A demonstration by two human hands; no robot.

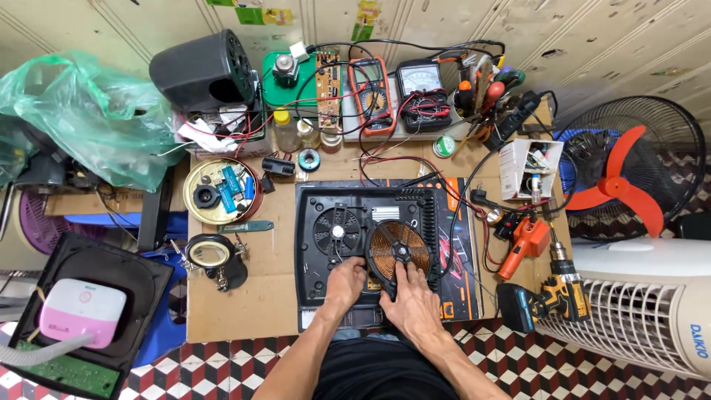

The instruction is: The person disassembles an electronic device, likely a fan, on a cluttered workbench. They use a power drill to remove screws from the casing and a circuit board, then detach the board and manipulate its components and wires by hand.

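Observation:
An opened black induction cooker base (318, 255) lies on the brown workbench (252, 296), with a round fan (335, 229) inside at the left. Its copper coil disc (400, 247) sits tilted at the right. My right hand (412, 302) grips the coil disc's near edge, fingers on its black frame. My left hand (346, 284) rests inside the base just left of the coil, fingers curled down; what it touches is hidden.
An orange multimeter (372, 95) and a black meter (423, 92) stand at the back. At left are a round tin of parts (220, 191) and a magnifier stand (212, 255). At right are an orange tool (524, 243), a yellow drill (555, 289), a red-bladed fan (629, 178).

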